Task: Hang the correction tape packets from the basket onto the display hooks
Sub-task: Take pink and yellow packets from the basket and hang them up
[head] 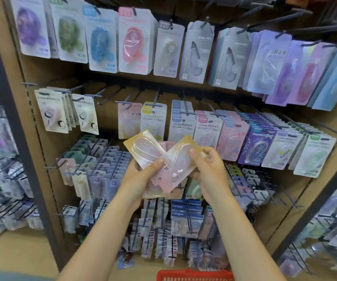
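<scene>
Both my hands are up in front of the display rack, holding a fanned bunch of correction tape packets (161, 165) between them. My left hand (143, 175) grips the lower part of the bunch, thumb pressed across the front of a pink packet, fingers curled behind. My right hand (208, 165) pinches a yellow-edged packet (184, 153) at its right side, thumb on the clear blister, fingers wrapped behind. Another yellow-edged packet (141, 147) tilts up to the left, touching the one in my right hand where they cross. The packets sit in front of the middle rows of the display hooks (186, 110), below the row of hanging Campus refill cards (181, 126), none of the held ones on a hook yet. The red basket (194, 275) shows only its rim at the bottom edge, between my forearms; what it holds is out of view. Brown shelf backing (48, 74) behind the rows.
</scene>
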Available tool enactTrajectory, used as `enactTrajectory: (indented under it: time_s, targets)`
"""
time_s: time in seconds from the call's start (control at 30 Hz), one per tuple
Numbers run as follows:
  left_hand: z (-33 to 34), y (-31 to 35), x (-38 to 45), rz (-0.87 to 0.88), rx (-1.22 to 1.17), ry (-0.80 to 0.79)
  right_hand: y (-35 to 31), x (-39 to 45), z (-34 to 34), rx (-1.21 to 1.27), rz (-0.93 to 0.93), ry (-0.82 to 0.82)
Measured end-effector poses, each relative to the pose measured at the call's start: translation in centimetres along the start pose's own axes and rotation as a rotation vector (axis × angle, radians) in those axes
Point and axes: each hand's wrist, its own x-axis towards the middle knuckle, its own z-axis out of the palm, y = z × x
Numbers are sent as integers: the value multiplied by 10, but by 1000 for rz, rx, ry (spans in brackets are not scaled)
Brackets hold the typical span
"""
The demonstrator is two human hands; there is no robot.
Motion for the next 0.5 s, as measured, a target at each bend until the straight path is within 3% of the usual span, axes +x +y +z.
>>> enactTrajectory:
  time_s: [0.1, 0.2, 0.3, 0.5]
  targets:
    - [-17, 5, 4, -16, 16, 54, 0, 2, -1, -164, 70, -196]
    - [-28, 11, 5, -40, 68, 12, -2, 1, 6, -276, 96, -325]
    - [-35, 16, 5, -48, 82, -9, -2, -2, 21, -342, 88, -371]
    - [-50, 19, 7, -79, 7, 115, 2, -3, 47, -441, 111, -333]
